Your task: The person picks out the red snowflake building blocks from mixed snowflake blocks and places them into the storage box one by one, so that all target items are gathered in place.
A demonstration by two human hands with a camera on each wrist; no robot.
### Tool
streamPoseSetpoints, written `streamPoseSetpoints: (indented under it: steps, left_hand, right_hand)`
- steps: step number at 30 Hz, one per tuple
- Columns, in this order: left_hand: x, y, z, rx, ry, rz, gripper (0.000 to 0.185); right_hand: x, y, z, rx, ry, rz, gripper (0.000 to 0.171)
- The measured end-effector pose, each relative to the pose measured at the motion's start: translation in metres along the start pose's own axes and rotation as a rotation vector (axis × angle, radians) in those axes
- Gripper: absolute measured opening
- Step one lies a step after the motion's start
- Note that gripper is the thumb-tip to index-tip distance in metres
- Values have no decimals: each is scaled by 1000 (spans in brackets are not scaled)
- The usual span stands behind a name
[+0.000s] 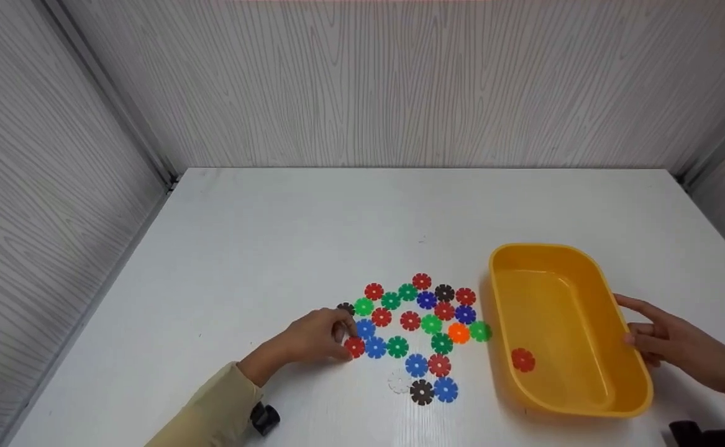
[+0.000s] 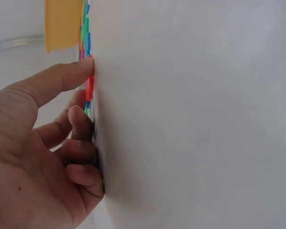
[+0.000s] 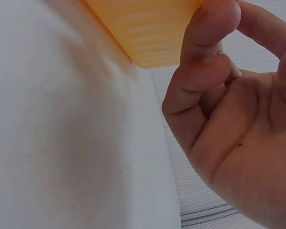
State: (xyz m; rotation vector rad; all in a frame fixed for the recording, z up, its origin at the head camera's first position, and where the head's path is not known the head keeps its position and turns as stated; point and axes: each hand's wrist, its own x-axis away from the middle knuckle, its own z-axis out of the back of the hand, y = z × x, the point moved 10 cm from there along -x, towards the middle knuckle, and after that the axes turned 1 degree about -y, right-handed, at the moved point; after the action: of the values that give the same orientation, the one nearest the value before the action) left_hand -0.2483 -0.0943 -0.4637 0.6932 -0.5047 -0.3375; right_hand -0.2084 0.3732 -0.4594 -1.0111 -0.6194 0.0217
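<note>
In the head view, my left hand point(image 1: 317, 335) pinches a red notched plastic disc point(image 1: 355, 347) lying at the left edge of a group of such discs. The left wrist view has the thumb at one edge of this red disc point(image 2: 89, 88) and the index finger partly behind it; the other fingers point(image 2: 83, 175) are curled against the table. My right hand point(image 1: 679, 341) holds the right side of a yellow plastic tub point(image 1: 638, 379), thumb at the rim. One red disc point(image 1: 523, 360) is inside the tub. In the right wrist view, curled fingers point(image 3: 195, 90) partly cover the tub point(image 3: 148, 28).
Several flat notched discs in red, blue, green, black, orange and clear point(image 1: 399, 381) lie on the white table point(image 1: 275, 236) between the left hand and the tub. Wood-grain panels point(image 1: 399, 81) stand behind and at both sides.
</note>
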Motion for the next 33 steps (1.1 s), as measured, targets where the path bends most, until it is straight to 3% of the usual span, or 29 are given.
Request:
streamPoseSetpoints:
  steps: [10, 15, 20, 33]
  left_hand:
    - [0, 6, 0, -2, 37, -33, 31]
    - [0, 6, 2, 7, 38, -68, 25]
    - [1, 6, 3, 24, 47, -86, 32]
    - [1, 7, 2, 60, 35, -71, 27]
  right_hand:
    - [-1, 5, 2, 23, 22, -49, 80]
    - [-1, 2, 0, 9, 5, -23, 76]
    - [0, -1, -2, -21, -12, 6, 71]
    - [0, 2, 0, -19, -3, -19, 72]
